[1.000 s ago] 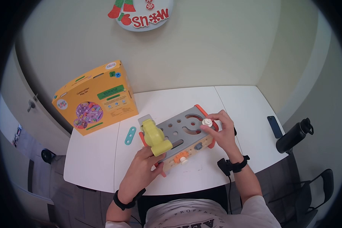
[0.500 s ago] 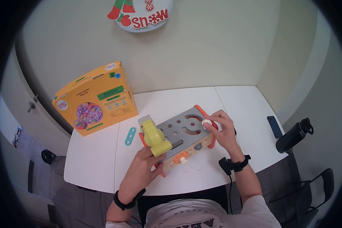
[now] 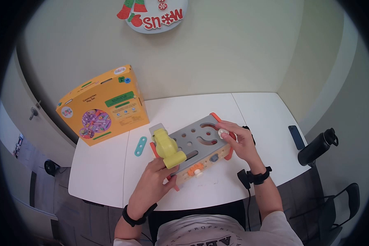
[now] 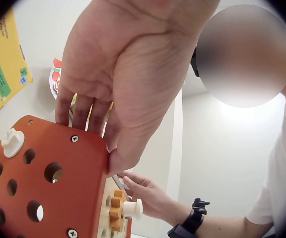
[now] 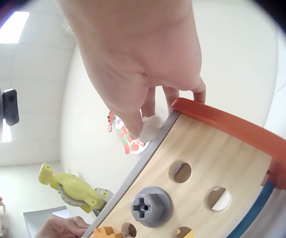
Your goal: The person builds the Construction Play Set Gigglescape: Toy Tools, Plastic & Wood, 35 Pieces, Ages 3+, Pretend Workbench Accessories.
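A toy workbench with a grey perforated top (image 3: 195, 124) and red end panels (image 4: 78, 183) stands at an angle on the white table. My right hand (image 3: 242, 142) is at its right end, thumb and fingers pinching a white plastic screw (image 3: 222, 133) at the top surface; the right wrist view shows this screw (image 5: 152, 128) partly covered by the thumb. My left hand (image 3: 154, 181) grips the near left corner, thumb on the front side. Above those fingers sits a yellow-green toy saw (image 3: 167, 148). On the wooden front are an orange gear (image 3: 195, 168) with a white peg (image 4: 134, 208) and a grey bolt (image 5: 152, 207).
A teal strip with holes (image 3: 140, 146) lies left of the workbench, near a big yellow box (image 3: 106, 98). At the table's right edge are a phone (image 3: 296, 137) and a black bottle (image 3: 317, 146). A cable (image 3: 249, 209) hangs from the right wrist camera.
The right thumb and fingers have shifted around the white screw, with the fingers now reaching further over the right end. The left hand and the workbench stay put.
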`<action>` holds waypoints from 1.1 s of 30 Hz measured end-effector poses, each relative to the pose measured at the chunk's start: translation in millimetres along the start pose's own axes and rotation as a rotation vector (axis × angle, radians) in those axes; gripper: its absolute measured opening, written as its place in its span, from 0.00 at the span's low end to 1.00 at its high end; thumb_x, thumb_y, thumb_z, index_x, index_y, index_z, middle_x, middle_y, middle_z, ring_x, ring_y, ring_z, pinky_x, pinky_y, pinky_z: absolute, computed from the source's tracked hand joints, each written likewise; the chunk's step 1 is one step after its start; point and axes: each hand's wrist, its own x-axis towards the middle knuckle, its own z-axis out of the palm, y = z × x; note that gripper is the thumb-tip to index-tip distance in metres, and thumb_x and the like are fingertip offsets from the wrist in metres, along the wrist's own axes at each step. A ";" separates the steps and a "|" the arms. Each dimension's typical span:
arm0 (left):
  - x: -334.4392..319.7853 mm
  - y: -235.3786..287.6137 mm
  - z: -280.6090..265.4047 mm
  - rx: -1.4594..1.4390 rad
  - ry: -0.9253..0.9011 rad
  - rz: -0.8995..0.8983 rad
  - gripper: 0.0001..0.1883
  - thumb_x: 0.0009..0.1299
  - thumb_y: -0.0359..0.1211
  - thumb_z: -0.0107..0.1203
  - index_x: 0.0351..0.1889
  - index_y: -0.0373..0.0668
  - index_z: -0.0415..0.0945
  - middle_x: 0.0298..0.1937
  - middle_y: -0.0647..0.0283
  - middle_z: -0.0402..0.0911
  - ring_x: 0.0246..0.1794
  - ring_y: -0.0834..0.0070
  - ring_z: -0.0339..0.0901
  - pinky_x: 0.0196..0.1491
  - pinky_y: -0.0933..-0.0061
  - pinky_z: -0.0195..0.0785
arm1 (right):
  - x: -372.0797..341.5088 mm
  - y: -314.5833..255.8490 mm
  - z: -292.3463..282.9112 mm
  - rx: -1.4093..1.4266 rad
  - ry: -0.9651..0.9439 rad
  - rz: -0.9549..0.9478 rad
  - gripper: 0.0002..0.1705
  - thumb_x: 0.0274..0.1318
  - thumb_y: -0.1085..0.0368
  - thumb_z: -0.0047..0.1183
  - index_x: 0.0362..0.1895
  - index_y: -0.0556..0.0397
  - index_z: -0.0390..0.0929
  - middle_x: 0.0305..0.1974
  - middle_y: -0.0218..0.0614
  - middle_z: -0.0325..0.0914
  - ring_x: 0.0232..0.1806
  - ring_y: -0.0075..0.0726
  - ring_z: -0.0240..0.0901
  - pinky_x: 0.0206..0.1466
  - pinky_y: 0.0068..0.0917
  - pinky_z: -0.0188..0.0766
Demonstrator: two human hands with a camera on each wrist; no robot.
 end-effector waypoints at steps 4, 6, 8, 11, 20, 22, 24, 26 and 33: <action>-0.3 1.5 -0.3 -0.003 -0.005 -0.016 0.17 0.62 0.20 0.69 0.50 0.30 0.86 0.53 0.52 0.87 0.39 0.63 0.87 0.45 0.67 0.85 | -0.8 0.5 2.8 -0.113 0.041 0.001 0.15 0.61 0.68 0.70 0.53 0.53 0.90 0.46 0.36 0.90 0.54 0.37 0.83 0.60 0.31 0.77; 0.6 0.9 -0.4 -0.013 -0.009 -0.019 0.17 0.62 0.20 0.69 0.51 0.30 0.86 0.53 0.51 0.87 0.39 0.63 0.87 0.45 0.67 0.85 | -0.2 -2.7 2.3 -0.179 0.062 -0.017 0.15 0.61 0.68 0.70 0.52 0.53 0.90 0.45 0.36 0.90 0.52 0.36 0.83 0.59 0.31 0.77; -0.4 -0.9 -0.1 -0.014 -0.011 -0.013 0.18 0.62 0.20 0.69 0.51 0.30 0.86 0.53 0.51 0.87 0.39 0.63 0.87 0.45 0.67 0.85 | -0.1 -3.0 0.6 -0.243 0.068 -0.085 0.16 0.60 0.68 0.71 0.53 0.52 0.90 0.45 0.35 0.90 0.51 0.36 0.83 0.58 0.31 0.77; -0.6 -0.5 -0.6 -0.021 -0.004 -0.015 0.18 0.62 0.20 0.69 0.52 0.30 0.86 0.54 0.51 0.87 0.39 0.63 0.87 0.45 0.67 0.85 | 0.3 4.6 -6.3 -0.078 0.125 -0.042 0.15 0.61 0.68 0.70 0.52 0.53 0.90 0.44 0.36 0.90 0.49 0.35 0.82 0.56 0.31 0.77; 0.2 0.8 -1.5 -0.008 -0.014 -0.013 0.18 0.61 0.19 0.69 0.51 0.30 0.86 0.54 0.50 0.86 0.39 0.64 0.86 0.47 0.66 0.84 | 0.3 -8.1 -0.5 -0.155 0.045 0.044 0.12 0.60 0.67 0.71 0.49 0.51 0.91 0.32 0.30 0.78 0.36 0.28 0.74 0.43 0.26 0.73; -0.4 0.1 -0.3 -0.013 -0.009 -0.012 0.18 0.61 0.19 0.69 0.50 0.30 0.86 0.54 0.50 0.86 0.39 0.64 0.86 0.46 0.66 0.83 | -1.0 -5.1 0.1 -0.271 0.061 -0.023 0.11 0.60 0.67 0.72 0.47 0.52 0.91 0.32 0.31 0.76 0.34 0.28 0.70 0.41 0.27 0.71; -0.1 0.3 -1.5 -0.023 -0.009 -0.015 0.17 0.61 0.19 0.69 0.50 0.30 0.86 0.54 0.50 0.86 0.39 0.64 0.86 0.46 0.66 0.83 | -0.6 -4.7 0.1 -0.331 0.060 -0.045 0.11 0.60 0.67 0.71 0.46 0.52 0.90 0.34 0.32 0.77 0.34 0.28 0.70 0.41 0.27 0.71; 0.8 1.1 -2.6 -0.042 -0.018 -0.022 0.17 0.61 0.19 0.69 0.50 0.29 0.86 0.54 0.50 0.86 0.39 0.64 0.86 0.46 0.66 0.83 | -0.9 -4.4 -3.4 -0.336 0.040 -0.018 0.10 0.61 0.67 0.70 0.46 0.53 0.90 0.36 0.34 0.79 0.37 0.29 0.74 0.44 0.28 0.73; 0.3 -0.2 -1.6 -0.042 -0.006 -0.008 0.17 0.61 0.19 0.69 0.50 0.30 0.86 0.52 0.50 0.87 0.37 0.63 0.86 0.45 0.66 0.83 | 1.4 1.3 -16.3 -0.009 -0.090 0.021 0.14 0.67 0.69 0.61 0.55 0.51 0.88 0.55 0.40 0.88 0.58 0.41 0.82 0.67 0.37 0.73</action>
